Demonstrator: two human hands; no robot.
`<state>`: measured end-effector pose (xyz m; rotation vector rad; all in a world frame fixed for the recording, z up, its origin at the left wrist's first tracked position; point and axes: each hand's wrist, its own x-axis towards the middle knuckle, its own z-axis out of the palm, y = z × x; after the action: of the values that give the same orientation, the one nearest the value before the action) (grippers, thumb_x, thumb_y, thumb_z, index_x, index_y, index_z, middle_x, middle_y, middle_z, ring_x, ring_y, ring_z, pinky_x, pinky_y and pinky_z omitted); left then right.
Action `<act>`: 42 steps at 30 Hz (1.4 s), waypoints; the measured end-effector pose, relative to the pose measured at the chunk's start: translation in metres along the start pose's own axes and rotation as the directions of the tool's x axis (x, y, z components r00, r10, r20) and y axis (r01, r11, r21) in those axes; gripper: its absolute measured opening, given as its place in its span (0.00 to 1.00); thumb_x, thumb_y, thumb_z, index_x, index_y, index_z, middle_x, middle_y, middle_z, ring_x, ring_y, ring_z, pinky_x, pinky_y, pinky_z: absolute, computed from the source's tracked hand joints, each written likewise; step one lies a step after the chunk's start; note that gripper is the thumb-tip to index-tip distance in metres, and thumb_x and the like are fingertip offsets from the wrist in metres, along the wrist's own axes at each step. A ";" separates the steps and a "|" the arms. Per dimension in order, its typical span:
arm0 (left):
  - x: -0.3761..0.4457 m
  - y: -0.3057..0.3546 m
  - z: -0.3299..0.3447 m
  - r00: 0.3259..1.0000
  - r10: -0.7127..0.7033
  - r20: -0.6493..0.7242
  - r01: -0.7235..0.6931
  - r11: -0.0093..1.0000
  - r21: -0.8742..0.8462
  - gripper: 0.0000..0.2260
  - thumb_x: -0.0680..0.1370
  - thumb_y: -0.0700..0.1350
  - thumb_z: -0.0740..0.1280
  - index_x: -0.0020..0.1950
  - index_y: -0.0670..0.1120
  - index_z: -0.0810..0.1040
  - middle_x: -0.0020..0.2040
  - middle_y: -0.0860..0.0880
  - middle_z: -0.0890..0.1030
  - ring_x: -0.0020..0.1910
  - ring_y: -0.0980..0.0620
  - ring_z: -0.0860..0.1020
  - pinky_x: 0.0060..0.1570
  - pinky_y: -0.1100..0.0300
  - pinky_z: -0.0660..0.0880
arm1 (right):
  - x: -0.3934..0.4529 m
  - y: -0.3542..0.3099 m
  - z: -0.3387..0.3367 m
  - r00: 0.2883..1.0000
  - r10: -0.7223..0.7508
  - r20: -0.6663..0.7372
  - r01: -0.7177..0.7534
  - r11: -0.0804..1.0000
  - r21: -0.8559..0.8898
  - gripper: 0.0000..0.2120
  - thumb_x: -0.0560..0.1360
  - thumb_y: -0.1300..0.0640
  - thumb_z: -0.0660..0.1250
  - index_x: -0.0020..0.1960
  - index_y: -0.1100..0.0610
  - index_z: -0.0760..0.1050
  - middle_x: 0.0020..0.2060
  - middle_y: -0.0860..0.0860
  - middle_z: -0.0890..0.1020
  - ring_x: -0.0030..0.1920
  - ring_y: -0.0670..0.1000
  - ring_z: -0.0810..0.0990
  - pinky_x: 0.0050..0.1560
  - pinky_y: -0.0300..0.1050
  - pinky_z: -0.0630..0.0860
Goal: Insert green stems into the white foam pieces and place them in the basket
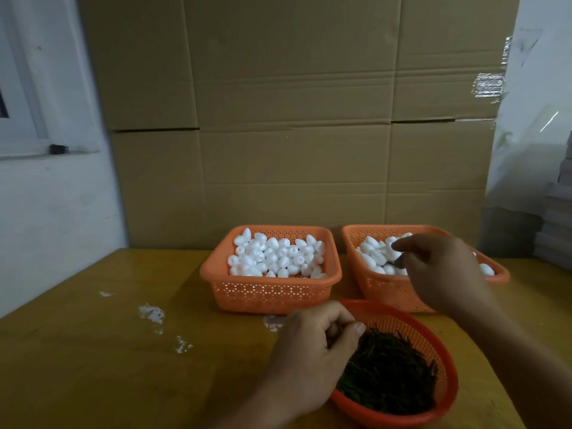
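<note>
Reaching over the right basket (374,284), the right hand (439,274) is seen with fingers curled; whether anything is pinched cannot be told. Two square orange baskets are set side by side on the table (93,351), each heaped with white foam pieces (275,257), too many to count. One round basket (433,329) of green stems (390,376) is touched by the left hand (312,345), fingers curled, contents unclear.
</note>
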<state>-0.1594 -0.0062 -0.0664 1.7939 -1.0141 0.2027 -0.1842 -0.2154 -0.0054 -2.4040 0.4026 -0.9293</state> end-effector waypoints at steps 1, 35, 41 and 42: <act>0.000 -0.001 -0.001 1.000 -0.007 -0.004 0.007 1.000 0.009 0.08 0.78 0.50 0.69 0.40 0.52 0.78 0.28 0.59 0.74 0.28 0.59 0.72 0.29 0.67 0.67 | -0.012 -0.003 0.000 1.000 -0.020 0.013 0.020 0.999 0.040 0.13 0.77 0.62 0.64 0.55 0.51 0.83 0.41 0.46 0.86 0.28 0.41 0.78 0.31 0.41 0.71; 0.158 -0.123 -0.107 0.742 -0.670 0.025 0.180 0.235 0.955 0.21 0.72 0.40 0.73 0.64 0.38 0.75 0.52 0.44 0.79 0.46 0.49 0.78 0.41 0.58 0.74 | -0.071 -0.014 0.015 0.936 -0.162 0.312 0.215 0.966 -0.144 0.12 0.76 0.43 0.65 0.58 0.40 0.79 0.45 0.41 0.82 0.47 0.43 0.80 0.51 0.45 0.78; 0.154 -0.130 -0.103 0.784 -0.621 0.027 0.208 0.303 0.930 0.14 0.76 0.40 0.70 0.60 0.40 0.76 0.66 0.42 0.76 0.38 0.53 0.73 0.40 0.58 0.72 | -0.071 -0.014 0.017 0.934 -0.157 0.319 0.216 0.964 -0.156 0.12 0.76 0.43 0.65 0.59 0.40 0.79 0.46 0.40 0.82 0.46 0.42 0.80 0.50 0.44 0.79; 0.155 -0.130 -0.103 0.786 -0.618 0.026 0.218 0.316 0.924 0.07 0.76 0.39 0.70 0.53 0.42 0.77 0.65 0.42 0.76 0.38 0.54 0.73 0.40 0.58 0.73 | -0.072 -0.014 0.016 0.935 -0.154 0.320 0.213 0.964 -0.158 0.12 0.76 0.43 0.66 0.59 0.40 0.79 0.46 0.40 0.82 0.46 0.42 0.81 0.49 0.44 0.79</act>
<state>0.0622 0.0122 -0.0218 3.1734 -0.6098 0.0248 -0.2233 -0.1661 -0.0455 -2.7443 0.1552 -0.5977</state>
